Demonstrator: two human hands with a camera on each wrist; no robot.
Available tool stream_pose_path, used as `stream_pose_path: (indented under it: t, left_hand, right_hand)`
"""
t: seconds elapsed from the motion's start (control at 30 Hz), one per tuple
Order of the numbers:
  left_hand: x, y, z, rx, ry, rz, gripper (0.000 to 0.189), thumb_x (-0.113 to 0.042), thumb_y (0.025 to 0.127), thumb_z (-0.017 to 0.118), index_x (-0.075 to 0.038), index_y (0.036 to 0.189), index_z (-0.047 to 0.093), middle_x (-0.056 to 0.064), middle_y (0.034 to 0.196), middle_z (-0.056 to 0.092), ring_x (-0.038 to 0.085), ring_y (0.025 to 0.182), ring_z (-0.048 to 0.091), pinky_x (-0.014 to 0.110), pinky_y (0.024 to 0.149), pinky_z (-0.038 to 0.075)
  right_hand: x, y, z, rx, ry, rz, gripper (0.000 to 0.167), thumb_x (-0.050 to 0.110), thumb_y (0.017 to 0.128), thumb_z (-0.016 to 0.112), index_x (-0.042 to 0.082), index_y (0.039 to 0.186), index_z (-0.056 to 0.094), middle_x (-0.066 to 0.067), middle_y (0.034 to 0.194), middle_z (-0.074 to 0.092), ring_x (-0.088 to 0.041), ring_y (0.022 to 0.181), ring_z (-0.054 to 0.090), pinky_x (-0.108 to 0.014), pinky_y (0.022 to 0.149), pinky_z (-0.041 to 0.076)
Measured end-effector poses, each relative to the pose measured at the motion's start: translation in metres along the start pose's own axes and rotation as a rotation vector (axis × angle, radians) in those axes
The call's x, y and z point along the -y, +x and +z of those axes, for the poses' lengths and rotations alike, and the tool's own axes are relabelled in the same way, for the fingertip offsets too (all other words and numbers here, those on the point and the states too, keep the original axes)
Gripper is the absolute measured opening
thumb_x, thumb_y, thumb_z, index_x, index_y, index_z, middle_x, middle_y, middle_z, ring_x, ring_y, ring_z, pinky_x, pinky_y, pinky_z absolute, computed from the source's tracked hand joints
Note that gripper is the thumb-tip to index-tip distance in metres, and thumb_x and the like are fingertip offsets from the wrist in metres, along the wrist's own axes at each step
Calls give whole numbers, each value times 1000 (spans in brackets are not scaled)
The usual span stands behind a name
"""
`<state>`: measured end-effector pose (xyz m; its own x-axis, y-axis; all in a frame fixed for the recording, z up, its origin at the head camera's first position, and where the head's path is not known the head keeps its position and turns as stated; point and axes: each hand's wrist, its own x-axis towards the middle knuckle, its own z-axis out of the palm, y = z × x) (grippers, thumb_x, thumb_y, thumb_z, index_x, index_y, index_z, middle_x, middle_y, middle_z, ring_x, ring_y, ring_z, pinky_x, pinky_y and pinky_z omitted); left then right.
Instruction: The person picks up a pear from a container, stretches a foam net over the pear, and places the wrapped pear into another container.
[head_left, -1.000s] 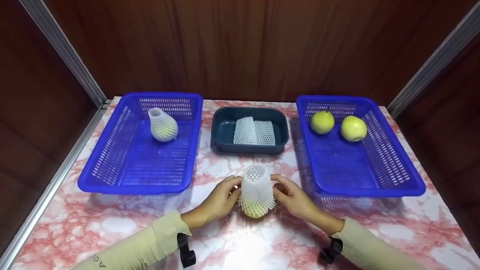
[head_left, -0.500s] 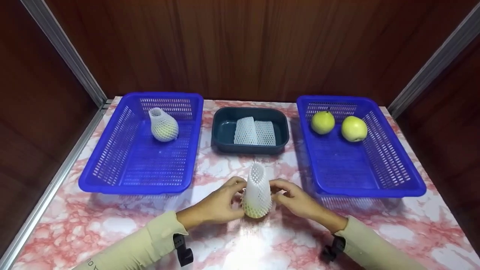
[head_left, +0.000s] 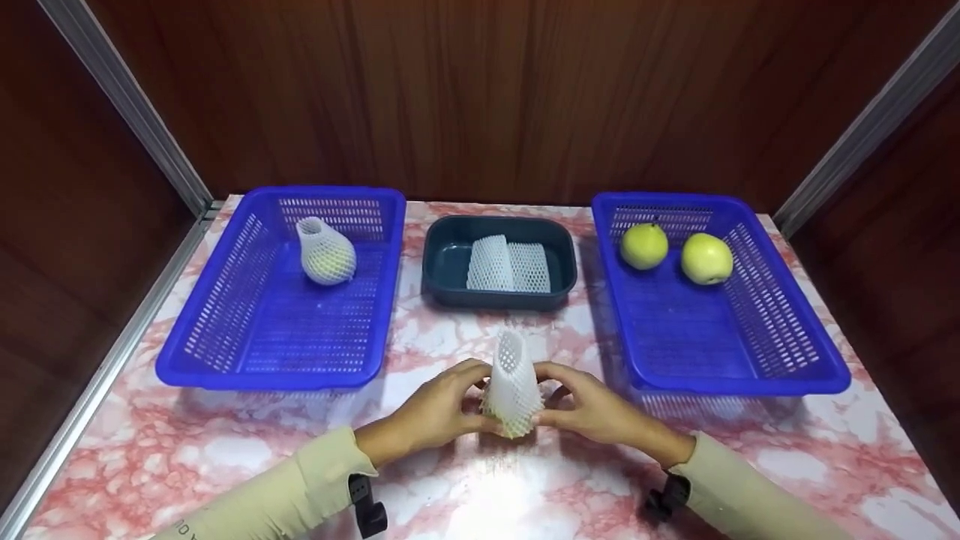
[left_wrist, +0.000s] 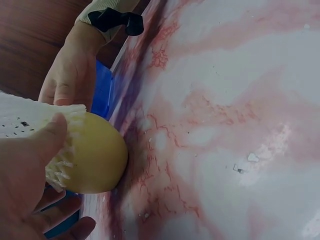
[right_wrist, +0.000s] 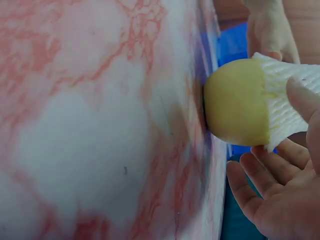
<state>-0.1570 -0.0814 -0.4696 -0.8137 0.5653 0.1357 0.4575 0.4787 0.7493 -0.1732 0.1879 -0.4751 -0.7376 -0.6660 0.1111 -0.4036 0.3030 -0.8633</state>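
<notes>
A white foam fruit net [head_left: 516,390] stands upright over a yellow-green pear [left_wrist: 102,155] in front of me on the table. Both wrist views show the pear's rounded lower part bare below the net's edge, against the tabletop. My left hand [head_left: 439,405] holds the net from the left, its thumb lying on the mesh in the left wrist view. From the right, my right hand [head_left: 589,405] holds the opposite side, thumb on the foam [right_wrist: 287,102] in the right wrist view. The net's narrow upper end gapes above the fingers. The pear's top is hidden inside.
A blue basket [head_left: 274,379] at left contains a netted pear [head_left: 328,255]. Another blue basket [head_left: 739,384] at right contains two bare fruits, one a pear [head_left: 644,246]. Between them, a dark box [head_left: 499,298] holds foam nets [head_left: 491,262]. Wooden panels [head_left: 495,97] enclose the marbled table.
The net sits lower and looks narrower, its top leaning slightly left now. Both hands have shifted a little around it, with the thumbs nearer its lower edge. Baskets and box stay put.
</notes>
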Motion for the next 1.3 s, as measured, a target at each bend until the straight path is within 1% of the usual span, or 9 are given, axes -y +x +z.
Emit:
stream_pose_path:
  t: [0.17,0.3,0.4,0.57,0.73,0.83,1.03,1.2,1.3]
  left_hand:
    - [1,-2,1,2,87,3,62,-30,78,89,-12,131,61,-2,126,62,17,114,63,34,100,52]
    - [2,-2,2,23,114,-30,70,-27,78,89,-11,139,58,-1,131,62,17,116,63,35,102,51]
    - [3,-1,3,36,139,-43,75,-29,76,90,-11,141,56,0,133,62,17,118,62,37,104,50]
    - [8,-1,7,35,202,-9,75,-32,74,92,-7,136,58,5,132,63,21,121,59,39,106,48]
    - [10,0,10,45,224,-18,83,-35,73,92,-6,141,55,6,135,62,23,125,57,40,110,45]
    - [8,-1,8,58,227,-29,92,-40,71,92,-5,145,51,7,138,59,24,127,55,40,111,44]
    - [3,-4,1,36,140,-16,105,-42,71,92,-4,154,39,8,147,49,26,137,48,43,115,39]
    - [2,-1,2,10,30,55,82,-26,80,88,-5,148,47,6,143,53,20,131,52,34,109,46]
    - [3,0,4,26,-3,46,74,-19,82,86,-2,145,50,7,139,56,19,124,56,29,101,51]
  right_hand:
    - [1,2,1,4,-22,26,66,19,84,83,1,140,54,-13,138,60,-30,113,62,-41,91,58]
    - [2,2,2,31,-45,49,72,19,83,84,-1,144,50,-17,139,59,-33,111,65,-37,92,58]
    - [2,1,2,36,-109,53,75,20,81,85,-1,144,49,-18,141,58,-34,117,63,-41,98,55]
    - [0,2,4,32,-241,45,76,19,78,87,1,143,52,-14,140,60,-31,126,58,-48,109,46]
    - [-1,3,6,30,-351,41,73,19,75,89,2,138,55,-13,133,64,-30,123,60,-49,108,46]
    - [0,2,5,39,-379,45,79,25,74,90,3,140,54,-12,136,62,-29,126,57,-48,110,44]
    - [8,-1,0,38,-339,-9,95,35,75,90,5,151,43,-15,148,51,-33,136,48,-53,112,40]
    - [11,1,0,9,-262,-60,79,30,83,85,4,148,47,-13,146,55,-31,129,55,-50,104,49]
    - [9,3,2,19,-234,-59,74,28,85,83,4,146,50,-12,144,58,-29,127,57,-48,103,50]
